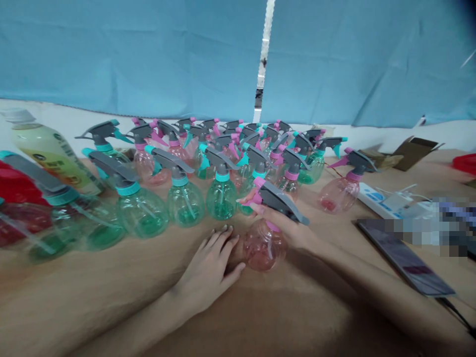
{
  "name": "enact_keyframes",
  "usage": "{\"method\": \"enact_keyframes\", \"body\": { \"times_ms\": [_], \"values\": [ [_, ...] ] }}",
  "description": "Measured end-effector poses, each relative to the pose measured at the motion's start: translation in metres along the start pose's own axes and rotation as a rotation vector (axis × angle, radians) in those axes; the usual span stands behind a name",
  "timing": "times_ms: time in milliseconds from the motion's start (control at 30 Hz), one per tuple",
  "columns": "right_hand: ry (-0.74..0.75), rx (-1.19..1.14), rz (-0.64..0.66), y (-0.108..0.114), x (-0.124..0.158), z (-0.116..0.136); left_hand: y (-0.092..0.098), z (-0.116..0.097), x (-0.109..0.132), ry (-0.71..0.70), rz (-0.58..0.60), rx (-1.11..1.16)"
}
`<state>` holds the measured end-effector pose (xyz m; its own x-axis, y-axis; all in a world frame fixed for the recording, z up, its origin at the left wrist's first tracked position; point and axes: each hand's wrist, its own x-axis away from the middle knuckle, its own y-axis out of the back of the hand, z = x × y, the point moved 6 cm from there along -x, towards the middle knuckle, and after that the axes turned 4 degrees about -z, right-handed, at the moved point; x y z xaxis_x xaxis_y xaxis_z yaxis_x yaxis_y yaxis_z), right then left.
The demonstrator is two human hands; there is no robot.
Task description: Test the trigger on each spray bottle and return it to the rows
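My right hand (284,225) is closed around the neck of a pink spray bottle (263,248), under its grey trigger head with pink nozzle and lever. The bottle is upright at the middle of the table. Just left of it, my left hand (213,265) lies flat on the table with its fingers stretched out, holding nothing. Its fingertips point at a green spray bottle (221,198) in the front row. Another green spray bottle (186,201) stands to the left of that one, and a pink spray bottle (339,193) stands apart on the right.
Several more green and pink spray bottles crowd the table behind and left. A labelled drink bottle (55,153) leans at far left. On the right lie a dark phone (405,258), a white power strip (379,201) and an open cardboard box (414,152). Blue sheeting (148,54) covers the back wall.
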<state>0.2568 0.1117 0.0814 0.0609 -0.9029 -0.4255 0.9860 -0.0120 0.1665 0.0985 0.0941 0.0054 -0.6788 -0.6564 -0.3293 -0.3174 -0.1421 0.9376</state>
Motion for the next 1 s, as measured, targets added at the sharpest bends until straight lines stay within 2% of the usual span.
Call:
{"method": "enact_keyframes", "body": {
  "times_ms": [167, 367, 667, 833, 1000],
  "values": [
    [0.08, -0.043, 0.023, -0.004, -0.004, 0.01, 0.0, 0.001, 0.0, -0.005, -0.014, -0.011],
    [0.094, 0.002, 0.007, -0.005, -0.008, 0.01, 0.0, 0.0, -0.001, -0.013, -0.007, -0.01],
    [0.06, 0.076, -0.037, 0.0, -0.002, 0.014, 0.004, -0.001, -0.002, -0.01, -0.005, 0.009],
    [0.018, 0.046, -0.058, 0.001, 0.001, 0.008, 0.004, 0.0, -0.001, -0.009, -0.011, 0.004],
    [0.024, -0.017, -0.015, -0.002, 0.0, 0.005, 0.003, -0.001, -0.001, -0.02, 0.001, -0.013]
  ]
}}
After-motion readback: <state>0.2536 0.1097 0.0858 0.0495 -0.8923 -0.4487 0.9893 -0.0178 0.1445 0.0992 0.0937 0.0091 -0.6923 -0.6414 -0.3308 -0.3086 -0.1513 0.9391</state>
